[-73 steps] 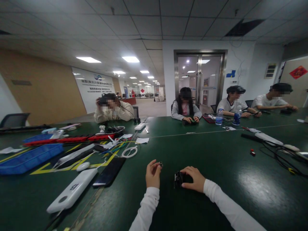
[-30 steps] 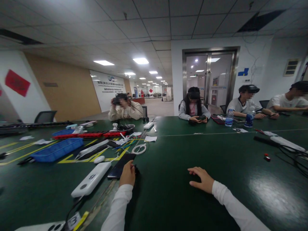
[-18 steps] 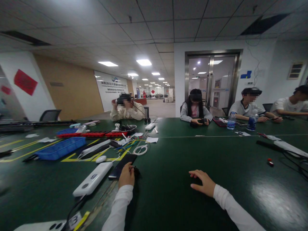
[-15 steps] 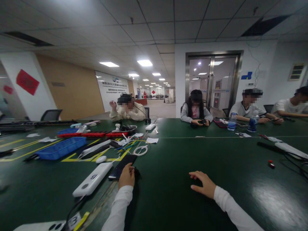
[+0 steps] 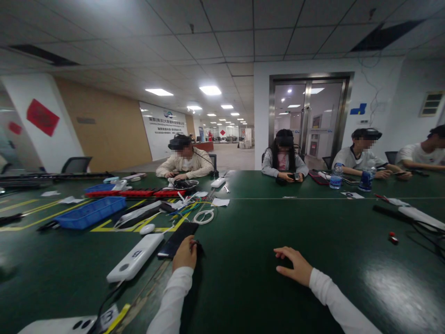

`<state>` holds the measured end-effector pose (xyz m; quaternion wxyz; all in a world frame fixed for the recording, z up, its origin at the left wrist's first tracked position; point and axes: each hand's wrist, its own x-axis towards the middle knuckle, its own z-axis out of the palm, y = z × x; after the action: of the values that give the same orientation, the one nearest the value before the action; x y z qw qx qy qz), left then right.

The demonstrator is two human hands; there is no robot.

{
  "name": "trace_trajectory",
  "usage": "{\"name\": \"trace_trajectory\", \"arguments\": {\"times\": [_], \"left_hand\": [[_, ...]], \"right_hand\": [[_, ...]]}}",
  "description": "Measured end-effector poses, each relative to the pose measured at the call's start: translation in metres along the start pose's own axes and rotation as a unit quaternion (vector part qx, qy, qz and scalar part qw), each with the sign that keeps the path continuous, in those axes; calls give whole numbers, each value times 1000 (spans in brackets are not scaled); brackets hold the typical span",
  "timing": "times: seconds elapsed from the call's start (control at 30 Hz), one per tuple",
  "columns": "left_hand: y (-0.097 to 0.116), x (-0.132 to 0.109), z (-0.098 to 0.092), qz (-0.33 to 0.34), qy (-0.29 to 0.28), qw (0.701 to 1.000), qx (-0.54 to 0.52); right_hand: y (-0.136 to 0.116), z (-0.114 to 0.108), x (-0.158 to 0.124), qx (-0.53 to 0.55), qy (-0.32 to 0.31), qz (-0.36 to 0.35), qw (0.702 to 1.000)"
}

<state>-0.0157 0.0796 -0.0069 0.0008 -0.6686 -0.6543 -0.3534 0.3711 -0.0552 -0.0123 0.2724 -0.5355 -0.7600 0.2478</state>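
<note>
My left hand (image 5: 185,254) is closed, with thumb and fingers pinched round a small dark object (image 5: 200,248) whose kind I cannot make out. Just left of that hand lies a flat black phone-like slab (image 5: 177,240). Beside the slab is a long white device (image 5: 135,258) with a dark round spot and a printed label. My right hand (image 5: 295,266) is over the green table (image 5: 239,278), fingers spread and thumb apart, holding nothing.
A blue tray (image 5: 91,213), a coiled white cable (image 5: 203,216) and loose wires are on the left. Two bottles (image 5: 336,176) stand at the far right, and a small red-and-black item (image 5: 392,238) lies nearer. Several people sit across the table.
The person at the back left has lowered a raised hand to the table. My own hands stay nearly still, while the view shifts very slightly.
</note>
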Motion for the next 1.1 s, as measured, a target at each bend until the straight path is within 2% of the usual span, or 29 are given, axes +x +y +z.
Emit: {"name": "trace_trajectory", "arguments": {"times": [0.6,0.83,0.97,1.1], "left_hand": [[0,-3,-5,30,-30,996,76],[-1,-4,0,42,-38,998,31],[23,-15,11,59,-54,995,-62],[77,-38,26,123,-117,973,-153]], "right_hand": [[-7,-2,-2,3,7,-7,1000],[-7,-2,-2,5,-7,1,1000],[-6,-2,-2,3,-4,-3,1000],[-6,-1,0,-6,2,-7,1000]]}}
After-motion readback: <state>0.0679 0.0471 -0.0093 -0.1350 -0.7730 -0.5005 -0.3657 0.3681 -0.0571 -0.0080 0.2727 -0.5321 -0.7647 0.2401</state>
